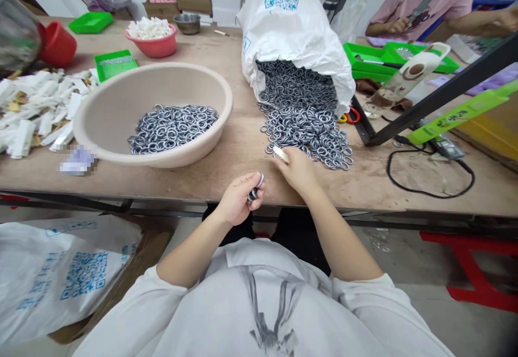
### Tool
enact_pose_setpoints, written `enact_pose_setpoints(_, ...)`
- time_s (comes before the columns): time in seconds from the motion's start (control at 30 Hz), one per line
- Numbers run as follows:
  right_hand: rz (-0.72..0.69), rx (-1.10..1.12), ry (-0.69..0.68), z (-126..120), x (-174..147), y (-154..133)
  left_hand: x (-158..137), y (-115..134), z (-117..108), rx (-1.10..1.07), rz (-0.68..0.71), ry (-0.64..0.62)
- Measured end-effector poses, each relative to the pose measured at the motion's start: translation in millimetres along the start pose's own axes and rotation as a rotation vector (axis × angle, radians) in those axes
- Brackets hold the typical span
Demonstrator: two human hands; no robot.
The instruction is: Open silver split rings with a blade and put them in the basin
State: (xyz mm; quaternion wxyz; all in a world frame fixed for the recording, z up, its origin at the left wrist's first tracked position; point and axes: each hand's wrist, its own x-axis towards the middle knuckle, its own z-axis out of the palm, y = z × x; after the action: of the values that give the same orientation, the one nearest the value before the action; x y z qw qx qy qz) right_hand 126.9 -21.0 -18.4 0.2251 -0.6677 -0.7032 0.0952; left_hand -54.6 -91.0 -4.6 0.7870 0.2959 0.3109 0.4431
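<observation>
Several dark grey rings [254, 189] are gripped in my left hand [238, 197], which is closed near the table's front edge. My right hand [299, 170] is closed on a small white piece [280, 154], its exact kind unclear. That hand is beside the near side of a heap of grey rings [311, 133]. The heap spills from the mouth of a white sack [291, 27] lying on the table. To the left stands a large beige basin [154, 84] with many similar rings in its bottom.
White plastic pieces [44, 106] are piled at the left. Behind the basin are a pink bowl [151, 44] and a green tray [116, 65]. A black metal post [424, 100] and a cable [429, 195] are at the right. Across the table sits another person [424, 8].
</observation>
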Motion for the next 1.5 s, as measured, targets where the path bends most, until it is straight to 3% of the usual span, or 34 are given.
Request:
enact_pose_setpoints(0.1,0.019,-0.160,-0.109,4.4,7.3,-6.6,2.6,3.4,-6.3,0.046,0.015,0.051)
enact_pose_setpoints(0.2,0.014,-0.107,-0.110,5.5,2.3,-7.6,5.5,6.0,-11.2,0.069,0.025,0.091)
enact_pose_setpoints(0.27,-0.012,0.105,-0.073,4.9,-7.3,-7.8,8.4,6.6,-12.4,0.057,0.037,0.129)
enact_pose_setpoints(0.43,0.038,0.980,-0.037,5.5,-45.2,-30.4,16.3,1.1,-4.0,0.024,0.070,0.188)
enact_pose_setpoints(0.6,0.120,1.249,0.007,7.5,-70.4,-58.3,18.8,-9.8,6.3,0.055,0.137,0.203)
enact_pose_setpoints(0.83,0.078,1.186,0.075,12.6,-72.1,-51.3,18.7,-11.3,5.5,0.088,0.131,0.185)
enact_pose_setpoints(0.93,-0.045,1.003,0.133,6.8,-67.6,-42.1,16.3,-5.6,6.0,0.083,0.078,0.147)
enact_pose_setpoints(1.03,-0.154,0.938,0.053,1.3,-60.3,-33.8,13.9,-1.6,5.4,0.055,0.007,0.053)
enact_pose_setpoints(1.17,-0.081,1.126,-0.096,3.5,-48.1,-29.2,12.6,-2.4,2.7,0.031,-0.044,-0.040)
enact_pose_setpoints(1.27,-0.048,1.140,-0.057,1.6,-44.0,-29.7,12.1,-2.6,1.0,0.039,-0.059,-0.061)
enact_pose_setpoints(1.5,-0.310,0.610,-0.002,-19.0,-66.5,-28.2,12.5,2.6,-4.7,0.022,-0.032,-0.031)
